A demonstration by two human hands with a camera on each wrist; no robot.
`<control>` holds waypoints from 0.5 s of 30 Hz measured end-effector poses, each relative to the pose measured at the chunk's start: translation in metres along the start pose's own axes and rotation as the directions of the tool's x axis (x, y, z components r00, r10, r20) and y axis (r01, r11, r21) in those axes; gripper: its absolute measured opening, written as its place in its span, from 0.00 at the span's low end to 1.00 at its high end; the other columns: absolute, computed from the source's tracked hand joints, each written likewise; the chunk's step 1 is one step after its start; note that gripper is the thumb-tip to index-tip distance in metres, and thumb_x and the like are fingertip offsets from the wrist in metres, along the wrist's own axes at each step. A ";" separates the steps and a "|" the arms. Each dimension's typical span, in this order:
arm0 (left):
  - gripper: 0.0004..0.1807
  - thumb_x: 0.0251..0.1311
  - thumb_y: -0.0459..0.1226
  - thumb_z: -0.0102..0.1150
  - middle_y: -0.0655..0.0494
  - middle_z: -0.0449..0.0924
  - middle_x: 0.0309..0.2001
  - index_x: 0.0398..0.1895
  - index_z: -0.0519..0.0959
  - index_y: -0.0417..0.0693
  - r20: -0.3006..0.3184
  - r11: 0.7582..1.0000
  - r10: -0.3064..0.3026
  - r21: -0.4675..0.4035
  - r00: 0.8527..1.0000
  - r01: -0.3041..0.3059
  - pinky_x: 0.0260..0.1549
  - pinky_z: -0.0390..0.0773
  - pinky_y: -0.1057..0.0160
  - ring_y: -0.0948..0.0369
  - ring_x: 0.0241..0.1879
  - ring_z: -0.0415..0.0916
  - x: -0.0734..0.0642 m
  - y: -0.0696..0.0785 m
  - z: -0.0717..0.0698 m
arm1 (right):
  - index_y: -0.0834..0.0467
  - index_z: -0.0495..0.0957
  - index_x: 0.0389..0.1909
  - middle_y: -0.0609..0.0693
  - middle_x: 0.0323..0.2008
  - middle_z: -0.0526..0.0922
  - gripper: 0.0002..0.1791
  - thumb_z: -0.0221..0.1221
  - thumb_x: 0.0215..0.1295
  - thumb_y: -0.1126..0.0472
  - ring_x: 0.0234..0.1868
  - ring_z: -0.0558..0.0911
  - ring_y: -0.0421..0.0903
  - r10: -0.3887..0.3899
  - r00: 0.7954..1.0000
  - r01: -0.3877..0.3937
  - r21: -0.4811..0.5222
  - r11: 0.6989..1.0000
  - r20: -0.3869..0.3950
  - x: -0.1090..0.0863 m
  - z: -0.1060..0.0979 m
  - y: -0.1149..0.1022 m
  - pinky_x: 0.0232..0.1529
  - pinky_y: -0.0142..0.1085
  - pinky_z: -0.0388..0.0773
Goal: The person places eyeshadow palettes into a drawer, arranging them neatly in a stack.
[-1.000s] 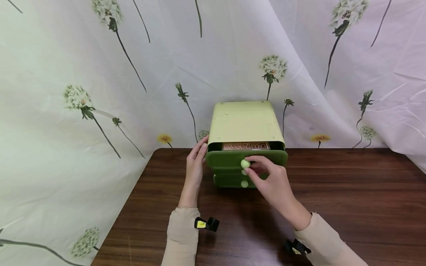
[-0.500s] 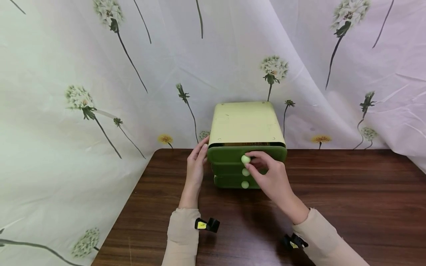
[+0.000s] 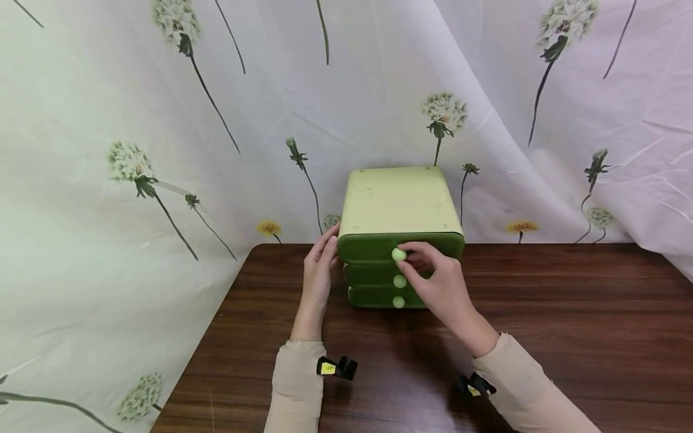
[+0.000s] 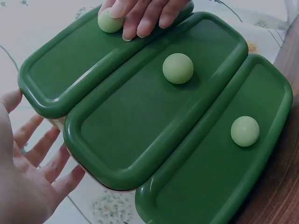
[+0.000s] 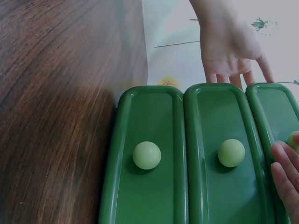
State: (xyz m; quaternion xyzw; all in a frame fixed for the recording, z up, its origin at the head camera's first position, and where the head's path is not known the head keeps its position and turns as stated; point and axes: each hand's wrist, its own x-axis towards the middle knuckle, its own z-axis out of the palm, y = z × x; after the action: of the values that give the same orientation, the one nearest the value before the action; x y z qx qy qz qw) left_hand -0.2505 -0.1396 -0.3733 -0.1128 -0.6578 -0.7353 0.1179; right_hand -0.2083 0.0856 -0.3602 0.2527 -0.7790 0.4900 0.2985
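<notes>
A small drawer cabinet (image 3: 400,198) with a pale yellow-green top stands on the table against the backdrop. Its three dark green drawer fronts each carry a round light green knob. My right hand (image 3: 446,288) pinches the top knob (image 3: 399,254) between thumb and fingers; the top drawer (image 3: 363,248) sits flush under the casing. Against the cabinet's left side rests my left hand (image 3: 318,270), its fingers spread and fairly straight in the left wrist view. The middle knob (image 4: 178,68) and the bottom knob (image 4: 245,131) are untouched.
Dark wood table (image 3: 568,337) extends on both sides and in front of the cabinet. Behind it hangs a pale cloth (image 3: 379,90) printed with dandelions. Black camera mounts (image 3: 337,367) are strapped to both sleeved wrists.
The top drawer has slid back into the cabinet, hiding the brown lettered packet seen inside it. My right hand moved forward with the knob; the left hand stayed at the side.
</notes>
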 end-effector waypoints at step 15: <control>0.24 0.75 0.48 0.48 0.53 0.73 0.64 0.69 0.72 0.51 0.002 1.000 0.004 -0.006 1.000 -0.004 0.60 0.68 0.45 0.58 0.59 0.74 -0.001 0.002 0.001 | 0.56 0.83 0.49 0.50 0.32 0.87 0.15 0.68 0.61 0.66 0.32 0.85 0.39 -0.015 1.000 0.015 -0.013 1.000 0.015 0.003 -0.002 0.002 0.33 0.32 0.81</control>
State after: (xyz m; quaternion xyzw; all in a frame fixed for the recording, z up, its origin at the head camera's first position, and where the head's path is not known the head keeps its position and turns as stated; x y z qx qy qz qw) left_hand -0.2486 -0.1391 -0.3721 -0.1153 -0.6553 -0.7371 0.1184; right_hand -0.2110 0.0883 -0.3587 0.2602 -0.7825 0.4807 0.2981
